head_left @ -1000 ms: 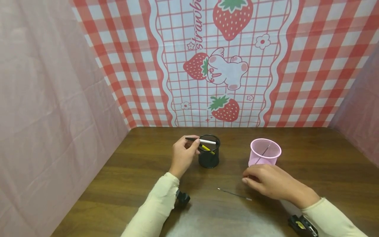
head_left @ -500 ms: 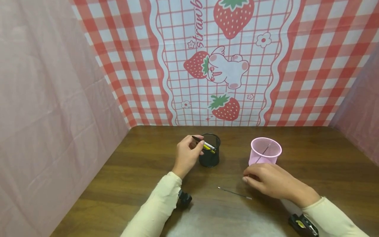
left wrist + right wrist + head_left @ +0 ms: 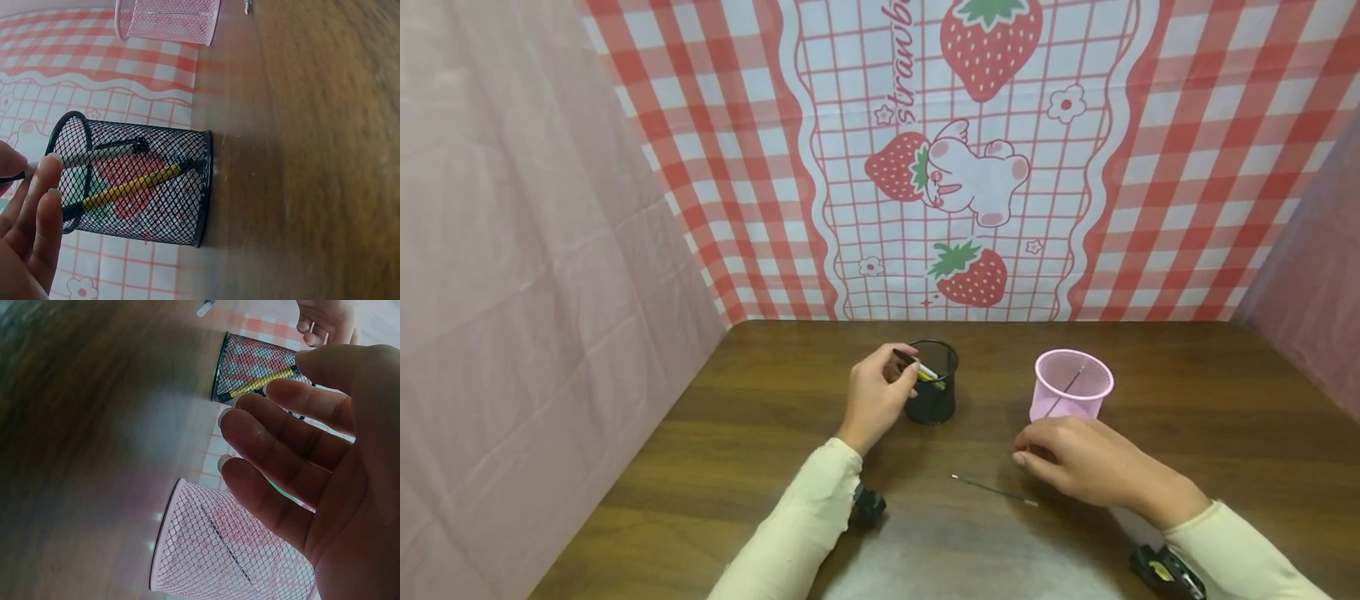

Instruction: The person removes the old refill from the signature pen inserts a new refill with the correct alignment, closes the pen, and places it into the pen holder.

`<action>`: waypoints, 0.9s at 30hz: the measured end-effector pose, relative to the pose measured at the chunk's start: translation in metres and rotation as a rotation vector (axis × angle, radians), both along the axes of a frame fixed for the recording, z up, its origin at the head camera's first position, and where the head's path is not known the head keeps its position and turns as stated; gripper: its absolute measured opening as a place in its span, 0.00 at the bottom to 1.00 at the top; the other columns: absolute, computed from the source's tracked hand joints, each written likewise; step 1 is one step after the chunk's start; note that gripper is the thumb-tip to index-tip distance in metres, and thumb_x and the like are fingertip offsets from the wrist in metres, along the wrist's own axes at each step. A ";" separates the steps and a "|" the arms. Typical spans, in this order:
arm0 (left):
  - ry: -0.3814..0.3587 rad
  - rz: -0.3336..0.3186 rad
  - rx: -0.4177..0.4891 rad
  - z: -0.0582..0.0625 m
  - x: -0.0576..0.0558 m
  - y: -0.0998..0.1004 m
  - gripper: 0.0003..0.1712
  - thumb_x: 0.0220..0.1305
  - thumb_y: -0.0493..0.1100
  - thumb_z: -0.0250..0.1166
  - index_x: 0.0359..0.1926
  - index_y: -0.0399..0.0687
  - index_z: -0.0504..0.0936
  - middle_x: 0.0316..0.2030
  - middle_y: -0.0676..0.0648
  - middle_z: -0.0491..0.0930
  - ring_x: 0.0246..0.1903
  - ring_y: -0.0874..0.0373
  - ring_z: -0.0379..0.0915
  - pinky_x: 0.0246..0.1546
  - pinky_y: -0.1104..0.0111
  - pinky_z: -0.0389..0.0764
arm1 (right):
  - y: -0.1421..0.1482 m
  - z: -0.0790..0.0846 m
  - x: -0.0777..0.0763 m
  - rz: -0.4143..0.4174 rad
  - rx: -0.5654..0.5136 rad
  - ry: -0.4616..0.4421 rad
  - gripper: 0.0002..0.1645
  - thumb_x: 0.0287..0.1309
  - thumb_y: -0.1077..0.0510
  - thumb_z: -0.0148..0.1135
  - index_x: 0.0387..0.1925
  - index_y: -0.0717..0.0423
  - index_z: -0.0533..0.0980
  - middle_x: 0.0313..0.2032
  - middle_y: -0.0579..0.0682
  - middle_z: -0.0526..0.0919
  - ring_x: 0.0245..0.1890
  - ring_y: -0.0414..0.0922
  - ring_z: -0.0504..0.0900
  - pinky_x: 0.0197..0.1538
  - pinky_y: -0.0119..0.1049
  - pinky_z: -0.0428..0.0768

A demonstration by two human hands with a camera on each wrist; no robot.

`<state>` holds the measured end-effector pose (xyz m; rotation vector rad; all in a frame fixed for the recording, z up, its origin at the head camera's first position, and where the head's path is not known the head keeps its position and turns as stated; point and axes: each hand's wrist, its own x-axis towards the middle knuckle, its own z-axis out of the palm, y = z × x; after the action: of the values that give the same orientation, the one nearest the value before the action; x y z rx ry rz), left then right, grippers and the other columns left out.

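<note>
My left hand (image 3: 876, 398) pinches a white pen (image 3: 112, 152) by its black end between thumb and fingers. The pen's other end reaches down inside a black mesh pen cup (image 3: 931, 408), with the fingertips right at the rim. Leaning in that same cup is a yellow pen (image 3: 132, 190) with black ends. My right hand (image 3: 1090, 460) hovers in front of a pink mesh pen cup (image 3: 1043, 400), fingers loosely bent and holding nothing. A thin dark rod (image 3: 224, 540), like a pen refill, slants inside the pink cup.
Another thin rod (image 3: 995, 490) with pale ends lies on the brown wooden table (image 3: 760, 467) between the hands. A checked strawberry cloth (image 3: 955, 208) hangs behind the table, and a pink cloth (image 3: 550, 275) on the left side.
My left hand has moved slightly right, lowering the white pen from above the black cup's rim into the cup. The right hand has stayed in place.
</note>
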<state>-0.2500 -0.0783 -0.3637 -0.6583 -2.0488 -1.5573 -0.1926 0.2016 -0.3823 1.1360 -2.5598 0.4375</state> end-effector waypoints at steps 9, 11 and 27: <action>-0.005 0.000 -0.053 -0.025 -0.021 -0.002 0.08 0.64 0.32 0.66 0.44 0.40 0.84 0.30 0.49 0.83 0.18 0.64 0.78 0.19 0.69 0.81 | -0.001 -0.002 -0.002 -0.015 0.013 0.016 0.03 0.64 0.53 0.67 0.33 0.43 0.82 0.31 0.27 0.78 0.32 0.26 0.76 0.36 0.35 0.81; -0.010 -0.008 -0.060 -0.025 -0.020 -0.002 0.08 0.65 0.32 0.66 0.44 0.41 0.85 0.31 0.49 0.84 0.18 0.64 0.78 0.19 0.69 0.81 | -0.001 -0.003 -0.001 -0.018 0.014 0.014 0.03 0.64 0.52 0.67 0.33 0.43 0.82 0.31 0.27 0.78 0.32 0.26 0.76 0.36 0.35 0.81; -0.041 -0.038 -0.025 -0.028 -0.022 0.002 0.08 0.66 0.29 0.60 0.43 0.35 0.83 0.36 0.45 0.87 0.19 0.60 0.80 0.21 0.69 0.83 | -0.001 -0.006 -0.002 0.019 0.000 0.033 0.03 0.64 0.51 0.67 0.34 0.42 0.82 0.32 0.28 0.79 0.32 0.28 0.77 0.35 0.36 0.80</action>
<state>-0.2721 -0.0767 -0.3918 -0.6833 -2.1001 -1.5812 -0.1942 0.2009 -0.3879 1.1589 -2.5225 0.4197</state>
